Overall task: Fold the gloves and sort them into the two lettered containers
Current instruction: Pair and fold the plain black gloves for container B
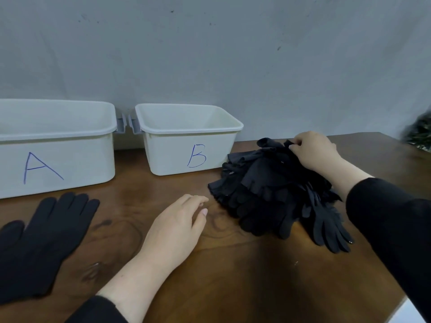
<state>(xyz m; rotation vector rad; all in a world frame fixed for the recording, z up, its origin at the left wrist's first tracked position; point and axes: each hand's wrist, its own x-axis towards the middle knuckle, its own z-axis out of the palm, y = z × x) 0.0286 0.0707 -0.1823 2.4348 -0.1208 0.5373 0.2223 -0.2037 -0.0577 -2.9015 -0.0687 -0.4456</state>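
Note:
A heap of black gloves lies on the wooden table, right of centre. My right hand reaches over the heap's far side and pinches a piece of black fabric at its top. My left hand hovers low over the table, just left of the heap, fingers relaxed and holding nothing. One black glove lies flat and spread at the left, in front of the white container marked A. The white container marked B stands beside it; what shows of its inside is bare.
A grey wall stands right behind the containers. Both containers have grey clip handles facing each other in the gap between them. The table's right edge runs diagonally at the lower right. Something dark and leafy sits blurred at the far right.

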